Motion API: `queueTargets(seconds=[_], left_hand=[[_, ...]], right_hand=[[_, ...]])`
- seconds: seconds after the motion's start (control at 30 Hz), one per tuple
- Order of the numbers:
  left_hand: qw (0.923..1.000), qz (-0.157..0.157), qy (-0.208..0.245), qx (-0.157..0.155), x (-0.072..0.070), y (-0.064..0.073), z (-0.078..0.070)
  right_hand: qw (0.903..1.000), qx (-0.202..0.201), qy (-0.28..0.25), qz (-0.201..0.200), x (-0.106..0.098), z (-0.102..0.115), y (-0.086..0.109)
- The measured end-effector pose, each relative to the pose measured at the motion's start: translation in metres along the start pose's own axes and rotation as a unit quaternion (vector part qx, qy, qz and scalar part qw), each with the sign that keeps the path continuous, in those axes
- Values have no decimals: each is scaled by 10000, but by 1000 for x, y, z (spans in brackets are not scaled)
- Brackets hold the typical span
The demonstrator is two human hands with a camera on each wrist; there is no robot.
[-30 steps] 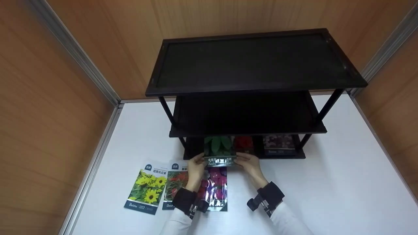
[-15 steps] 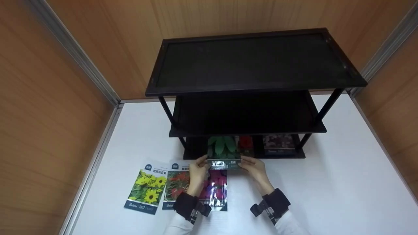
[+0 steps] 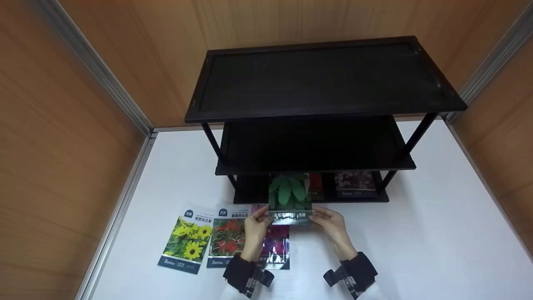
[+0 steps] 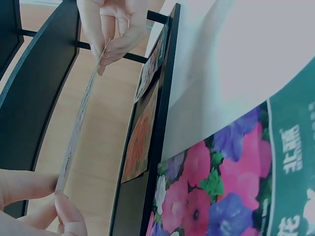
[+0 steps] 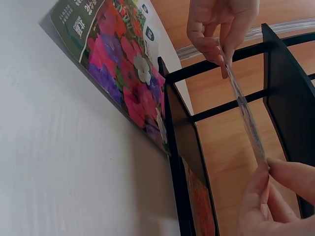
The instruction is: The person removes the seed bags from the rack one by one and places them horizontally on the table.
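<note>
Head view, left to right. A wood-grain panel (image 3: 70, 150) borders the white table (image 3: 166, 166) at the left. On the table lies the yellow-flower packet (image 3: 187, 241), slightly tilted, its printed face up. Just beside it lies the red-flower packet (image 3: 227, 239), partly covered by the left hand (image 3: 256, 233). This hand, with a black wristband (image 3: 238, 273), pinches the left edge of the green-leaf packet (image 3: 289, 198) between thumb and fingers. Below and partly behind it lies the petunia packet (image 3: 281, 246), pink and purple, near the front edge of the black rack (image 3: 316, 146).

The green-leaf packet is held between the two hands at the front of the rack's lowest tier; its upper end overlaps that tier in the head view, and both wrist views show it nearly edge-on, raised off the tier. The right hand (image 3: 333, 227) pinches its right edge, thumb against fingers; a second black band (image 3: 360, 268) circles that wrist. On the lowest tier, a red-bloom packet (image 3: 316, 187) shows partly behind the held one. Farther right on the same tier lies the pale-flower packet (image 3: 356, 184), well apart from the right hand.
</note>
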State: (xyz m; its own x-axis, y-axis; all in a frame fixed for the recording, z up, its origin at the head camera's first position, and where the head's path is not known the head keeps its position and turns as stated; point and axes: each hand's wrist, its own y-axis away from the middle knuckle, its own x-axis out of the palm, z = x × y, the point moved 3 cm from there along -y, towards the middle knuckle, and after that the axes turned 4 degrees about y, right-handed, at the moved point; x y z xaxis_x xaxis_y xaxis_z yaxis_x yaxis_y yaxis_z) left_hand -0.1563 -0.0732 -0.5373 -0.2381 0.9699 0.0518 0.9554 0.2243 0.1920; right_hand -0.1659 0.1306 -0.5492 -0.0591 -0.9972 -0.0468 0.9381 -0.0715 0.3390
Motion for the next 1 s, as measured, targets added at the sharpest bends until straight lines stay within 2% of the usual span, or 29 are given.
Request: queueTargets(seconds=[0.03, 0.13, 0.23, 0.27, 0.37, 0.47, 0.63, 0.67, 0.73, 0.77, 0.87, 0.9, 1.0], left_hand=[[9997, 83, 147, 198, 0, 1, 2], [9990, 162, 218, 364, 2, 6, 4], [9995, 129, 84, 294, 4, 9, 6], [9999, 51, -62, 86, 5, 10, 5], [9997, -16, -216, -72, 8, 13, 5], [9992, -68, -362, -124, 9, 17, 6], [9978, -46, -543, 385, 8, 24, 12], [9967, 40, -438, 676, 7, 21, 21], [9965, 95, -369, 740, 7, 24, 23], [9967, 117, -331, 730, 6, 25, 25], [9988, 133, -260, 394, 8, 27, 26], [9992, 64, -374, 82, 9, 32, 18], [9989, 70, -436, -175, 11, 36, 17]], right_hand=[[9999, 10, 97, 29, -1, -1, 1], [9998, -2, 221, -25, -5, -4, 5], [9996, -61, 273, -53, -8, -6, 9], [9997, -72, 228, -101, -9, -6, 10], [9997, -37, 212, -113, -11, -5, 14], [9996, 34, 250, -131, -13, -5, 18], [9995, 121, 227, -184, -16, -7, 23], [9995, 147, 187, -194, -17, -8, 24], [9995, 193, 101, -214, -18, -9, 25], [9995, 232, 61, -226, -18, -11, 26], [9991, 295, 119, -269, -20, -14, 27], [9990, 313, 167, -263, -21, -15, 29], [9984, 393, 298, -263, -22, -17, 31]])
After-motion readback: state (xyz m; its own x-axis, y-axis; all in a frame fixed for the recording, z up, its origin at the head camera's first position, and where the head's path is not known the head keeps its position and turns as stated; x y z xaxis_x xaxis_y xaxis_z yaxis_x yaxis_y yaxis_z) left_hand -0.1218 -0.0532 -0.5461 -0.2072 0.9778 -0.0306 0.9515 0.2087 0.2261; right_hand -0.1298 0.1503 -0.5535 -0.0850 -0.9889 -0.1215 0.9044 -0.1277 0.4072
